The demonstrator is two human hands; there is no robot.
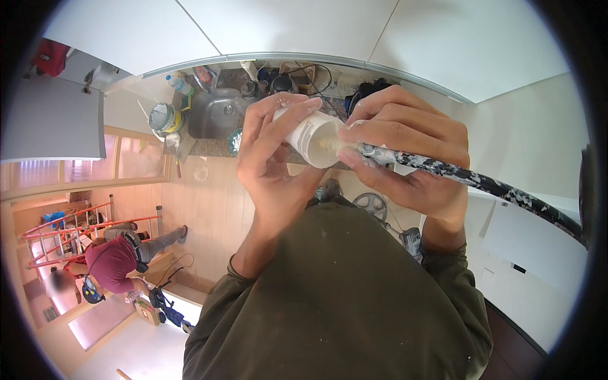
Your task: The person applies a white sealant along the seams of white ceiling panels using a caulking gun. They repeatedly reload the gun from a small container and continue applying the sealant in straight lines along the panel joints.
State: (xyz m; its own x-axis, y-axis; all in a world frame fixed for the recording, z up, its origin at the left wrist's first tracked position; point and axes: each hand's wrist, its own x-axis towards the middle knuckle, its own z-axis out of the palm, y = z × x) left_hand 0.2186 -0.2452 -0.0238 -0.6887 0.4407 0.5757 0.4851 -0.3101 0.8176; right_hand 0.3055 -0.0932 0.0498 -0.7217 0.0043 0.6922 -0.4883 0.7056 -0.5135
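Observation:
My left hand (273, 142) is wrapped round a white plastic bottle (303, 134), tilted with its wide open mouth toward the right. My right hand (411, 149) grips a long black tube (468, 176) near its end, thumb and fingers on either side. White splatters cover the tube, which runs off toward the right edge of the view. Its pale tip points at the bottle's mouth; whether it reaches inside is hard to make out. White residue marks the fingers of both hands.
Behind my hands, a stone counter (218, 149) carries a steel sink (218, 114), a bucket (164, 118) and several tools. White cabinets (291, 28) hang above it. At lower left a person in a maroon shirt (114, 263) bends beside an orange ladder (63, 234). A wheel-like grey object (370, 206) lies below my right hand.

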